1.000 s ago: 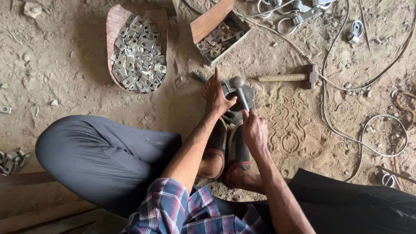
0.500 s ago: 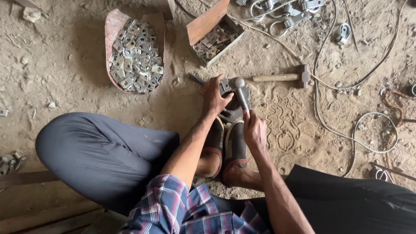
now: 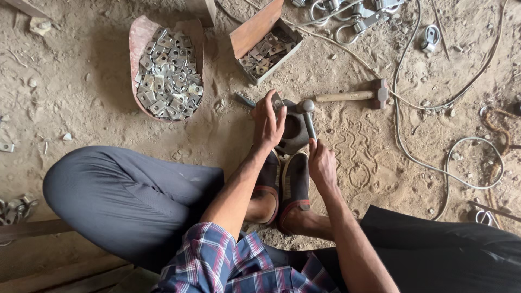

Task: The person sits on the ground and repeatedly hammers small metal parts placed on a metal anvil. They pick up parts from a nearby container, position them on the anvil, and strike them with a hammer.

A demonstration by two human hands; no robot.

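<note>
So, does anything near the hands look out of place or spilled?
Mostly no. The left hand holds a small metal plate over the dark metal block; the right hand grips a steel punch. A few loose plates lie scattered on the dirt, away from the trays.

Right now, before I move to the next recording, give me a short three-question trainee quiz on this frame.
1. True or false: the hammer is in the right hand.
2. Which holds the larger heap of small metal plates? A) the curved reddish tray B) the wooden box
3. Fill in: the left hand holds a small metal plate at the edge of the dark metal ____ in front of the feet.

Key
1. False: the hammer lies on the sandy ground, and the right hand grips a metal rod.
2. A
3. block
</note>
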